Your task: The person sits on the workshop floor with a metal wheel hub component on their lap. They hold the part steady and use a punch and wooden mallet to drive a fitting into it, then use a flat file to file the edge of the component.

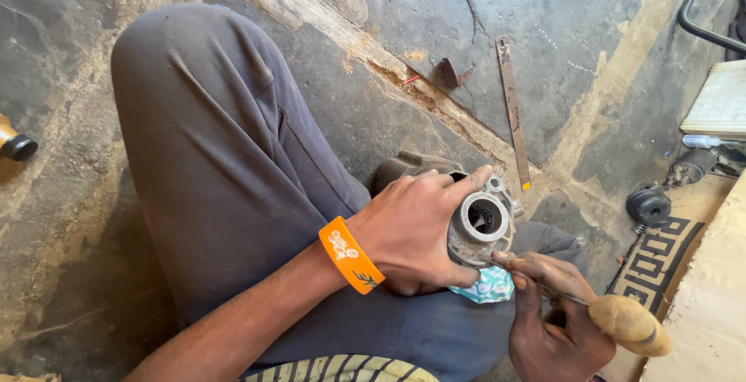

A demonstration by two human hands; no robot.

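We sit on a cracked concrete floor [559, 32] with one knee [186, 63] raised in dark grey trousers, and we work on a metal housing [482, 223] that rests on our lap, just above the thigh. Our left hand [412, 230], with an orange wristband [350, 255] on its wrist, wraps over the housing from the left: the fingers curl around its top and the thumb presses under its lower edge, so the part is firmly grasped. The housing's round opening faces up, a pale ring around a dark bore. Our right hand [556, 316] is clenched around a tool with a rounded wooden handle [629, 324]; its thin metal shaft runs up and left, and the tip touches the lower rim of the housing. A bit of teal and white cloth [486, 285] lies under the housing, between the two hands. On the floor beyond, well apart from the hands, lies a long thin metal strip [513, 110], and near it a small dark scrap [449, 73]. To the right we see a black rubber part [649, 205], a patterned mat [660, 254] and the edge of a pale board [711, 296].
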